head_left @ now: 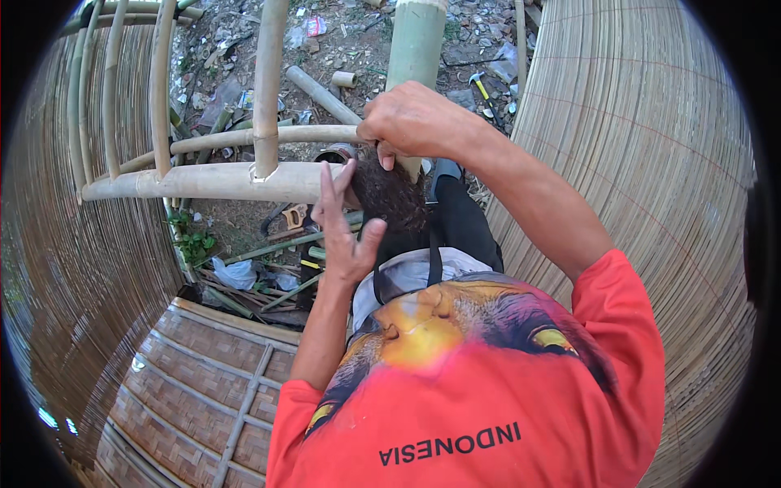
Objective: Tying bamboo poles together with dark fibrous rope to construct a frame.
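A dark brown, hairy fibre bundle (394, 195) sits where a thick horizontal bamboo pole (220, 182) ends beside a thick green bamboo post (416, 45). Over the top of the bundle, my right hand (413, 120) is closed with its fingers curled down onto the fibre. What its fingertips grip is partly hidden. My left hand (346, 232) is open, thumb apart and fingers raised, against the pole's right end and the bundle's left side. Above the thick pole runs a thinner bamboo rail (268, 136), its right end reaching my right hand.
Upright bamboo bars (267, 81) cross the rail at left. Slatted screens (643, 163) flank both sides. On the littered ground lie a handsaw (294, 215), a yellow-handled hammer (482, 88), a plastic bag (235, 273) and bamboo offcuts (344, 79). A woven bamboo panel (183, 382) is lower left.
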### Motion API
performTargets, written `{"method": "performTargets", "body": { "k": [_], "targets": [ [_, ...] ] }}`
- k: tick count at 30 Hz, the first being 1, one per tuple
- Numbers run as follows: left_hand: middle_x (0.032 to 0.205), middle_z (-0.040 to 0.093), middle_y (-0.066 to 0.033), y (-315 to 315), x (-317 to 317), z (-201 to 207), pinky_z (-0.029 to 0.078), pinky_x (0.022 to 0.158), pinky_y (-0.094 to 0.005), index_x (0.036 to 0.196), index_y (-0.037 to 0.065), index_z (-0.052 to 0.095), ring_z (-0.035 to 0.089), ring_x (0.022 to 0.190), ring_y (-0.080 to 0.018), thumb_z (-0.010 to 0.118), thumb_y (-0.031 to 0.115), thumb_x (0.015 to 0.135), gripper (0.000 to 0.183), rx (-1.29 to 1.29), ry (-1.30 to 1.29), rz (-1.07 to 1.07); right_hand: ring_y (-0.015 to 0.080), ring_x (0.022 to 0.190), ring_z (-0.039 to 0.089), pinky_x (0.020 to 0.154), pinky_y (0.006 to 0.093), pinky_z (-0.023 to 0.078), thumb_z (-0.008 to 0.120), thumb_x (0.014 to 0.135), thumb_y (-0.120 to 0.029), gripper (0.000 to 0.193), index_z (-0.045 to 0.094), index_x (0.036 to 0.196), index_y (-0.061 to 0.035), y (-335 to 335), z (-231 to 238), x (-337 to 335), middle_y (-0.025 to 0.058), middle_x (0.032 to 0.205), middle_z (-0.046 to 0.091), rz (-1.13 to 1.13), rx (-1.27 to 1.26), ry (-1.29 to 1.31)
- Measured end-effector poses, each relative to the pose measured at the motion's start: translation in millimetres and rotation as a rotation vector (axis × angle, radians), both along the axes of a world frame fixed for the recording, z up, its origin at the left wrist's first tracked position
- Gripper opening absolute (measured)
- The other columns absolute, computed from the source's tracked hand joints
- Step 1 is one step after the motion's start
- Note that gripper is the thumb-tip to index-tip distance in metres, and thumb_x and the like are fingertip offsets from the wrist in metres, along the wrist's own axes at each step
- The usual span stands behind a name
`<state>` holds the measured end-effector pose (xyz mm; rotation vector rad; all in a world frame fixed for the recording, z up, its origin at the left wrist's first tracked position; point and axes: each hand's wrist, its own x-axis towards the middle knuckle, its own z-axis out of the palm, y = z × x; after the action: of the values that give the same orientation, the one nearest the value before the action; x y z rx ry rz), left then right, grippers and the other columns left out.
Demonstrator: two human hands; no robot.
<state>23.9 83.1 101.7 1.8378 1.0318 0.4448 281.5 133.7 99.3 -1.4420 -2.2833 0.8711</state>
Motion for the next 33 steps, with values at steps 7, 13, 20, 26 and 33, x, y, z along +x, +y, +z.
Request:
{"method": "performTargets", "body": {
  "k": [7,13,20,26,33],
  "targets": [
    [0.141,0.063,-0.0165,39.8,3.0,11.1,0.022,0.122,-0.0486,0.152,0.004,0.047,0.057,0.133,-0.0313,0.064,0.048,0.100,0.071,0.063,0.220,-0.044,0.0363,0.088,0.072,0.076,0.0487,0.055,0.088,0.065,-0.024,0.031,0.074,0.087,-0.0057,25.1,20.8,-15.4,0.0137,0.083,0.074,0.059,-0.277,-0.148],
    [0.129,0.071,-0.0150,42.9,19.4,7.0,0.014,0.123,-0.0533,0.139,0.006,0.063,0.062,0.128,-0.0262,0.073,0.061,0.088,0.076,-0.017,0.280,-0.019,0.0364,0.089,0.072,0.077,0.0479,0.054,0.091,0.064,-0.024,0.036,0.073,0.089,-0.0052,29.5,24.0,-20.9,0.0137,0.084,0.074,0.044,-0.305,-0.238],
    [0.108,0.078,-0.0119,53.9,44.3,19.7,0.019,0.117,-0.0468,0.117,0.008,0.075,0.066,0.118,-0.0276,0.078,0.072,0.074,0.077,-0.182,0.437,-0.043,0.0361,0.092,0.072,0.078,0.0468,0.055,0.093,0.062,-0.027,0.040,0.072,0.088,-0.0044,32.7,19.4,-21.4,0.0148,0.088,0.074,0.043,-0.303,-0.302],
    [0.108,0.077,-0.0128,49.7,55.7,22.6,0.022,0.115,-0.0433,0.115,0.007,0.074,0.067,0.113,-0.0278,0.080,0.071,0.073,0.077,-0.227,0.484,0.000,0.0360,0.092,0.073,0.078,0.0469,0.056,0.093,0.061,-0.028,0.042,0.072,0.089,-0.0041,14.2,24.6,-17.3,0.0166,0.087,0.074,-0.112,-0.135,-0.303],
    [0.107,0.076,-0.0148,51.1,47.5,-7.3,0.024,0.113,-0.0411,0.120,0.006,0.073,0.066,0.112,-0.0255,0.080,0.070,0.074,0.079,-0.242,0.406,0.028,0.0298,0.102,0.063,0.086,0.0439,0.053,0.083,0.074,-0.011,0.036,0.070,0.107,-0.0077,-99.5,28.9,-18.8,0.0108,0.107,0.062,-0.353,0.361,0.136]
  ]
}}
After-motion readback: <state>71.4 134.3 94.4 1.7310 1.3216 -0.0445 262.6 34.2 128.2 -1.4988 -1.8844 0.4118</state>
